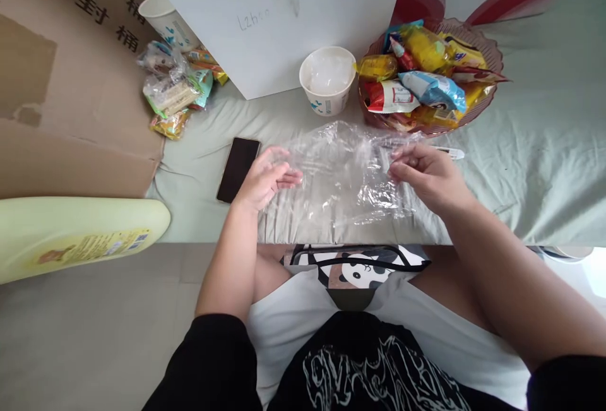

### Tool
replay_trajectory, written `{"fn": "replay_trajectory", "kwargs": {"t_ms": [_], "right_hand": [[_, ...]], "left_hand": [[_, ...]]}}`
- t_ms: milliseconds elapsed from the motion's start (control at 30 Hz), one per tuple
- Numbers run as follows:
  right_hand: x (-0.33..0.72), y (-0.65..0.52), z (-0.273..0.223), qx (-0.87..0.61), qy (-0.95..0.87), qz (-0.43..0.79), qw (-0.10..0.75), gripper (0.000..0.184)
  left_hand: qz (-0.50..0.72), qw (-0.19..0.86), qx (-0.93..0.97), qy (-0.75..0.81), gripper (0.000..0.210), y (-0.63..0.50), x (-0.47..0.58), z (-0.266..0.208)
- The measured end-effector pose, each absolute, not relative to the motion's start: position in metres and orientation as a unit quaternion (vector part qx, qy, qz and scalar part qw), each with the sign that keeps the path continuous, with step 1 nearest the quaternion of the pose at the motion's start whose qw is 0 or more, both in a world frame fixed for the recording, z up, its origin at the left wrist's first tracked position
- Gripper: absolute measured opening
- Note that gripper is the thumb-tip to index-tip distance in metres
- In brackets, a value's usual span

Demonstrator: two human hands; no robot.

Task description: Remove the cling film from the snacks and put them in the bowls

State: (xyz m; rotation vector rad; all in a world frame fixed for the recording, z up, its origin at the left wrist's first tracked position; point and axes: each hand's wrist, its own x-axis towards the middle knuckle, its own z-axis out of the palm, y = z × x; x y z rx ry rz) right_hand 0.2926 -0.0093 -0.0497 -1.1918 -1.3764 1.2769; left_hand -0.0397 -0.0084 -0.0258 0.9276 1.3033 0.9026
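Note:
A crinkled clear plastic bag (336, 177) lies spread over the pale green cloth in front of me. My right hand (421, 174) pinches its right side between thumb and fingers. At the bag's left edge, my left hand (269, 178) is open, its fingers loosely curved and apart. Whether those fingers touch the film is hard to tell. Just left of that hand lies a dark phone (239, 170). A white pen-like item (449, 153) shows partly behind my right hand.
Behind the bag stand a paper cup (328, 83) and a pink glass bowl (490, 92) heaped with wrapped snacks. Further left are another paper cup (168, 19), a pile of packaged snacks (175, 92), a cardboard box (85, 146) and a yellow-green bottle (85, 234). A white box (284, 19) closes off the back.

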Motion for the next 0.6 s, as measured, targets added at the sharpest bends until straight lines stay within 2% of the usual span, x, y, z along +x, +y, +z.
{"fn": "replay_trajectory", "kwargs": {"t_ms": [67,167,233,367,433,600], "right_hand": [[0.291,-0.011,-0.045,-0.481,-0.557,0.510,0.445,0.029],[0.290,-0.014,-0.043,-0.466,-0.531,0.504,0.496,0.034],[0.290,-0.014,-0.045,-0.456,-0.521,0.491,0.528,0.036],[0.290,-0.013,-0.049,-0.455,-0.513,0.490,0.539,0.034],[0.292,-0.011,-0.049,-0.449,-0.506,0.488,0.552,0.029],[0.302,-0.010,-0.037,-0.438,-0.463,0.531,0.559,0.011]], "left_hand": [[0.384,0.592,0.431,0.563,0.042,-0.008,-0.039,-0.029],[0.523,0.509,0.425,0.536,0.035,-0.005,-0.037,-0.031],[0.580,0.501,0.397,0.505,0.040,-0.004,-0.036,-0.030],[0.453,0.599,0.397,0.528,0.055,-0.005,-0.037,-0.031],[0.424,0.605,0.407,0.537,0.049,-0.005,-0.039,-0.032],[0.558,0.578,0.389,0.451,0.031,-0.003,-0.045,-0.031]]}}
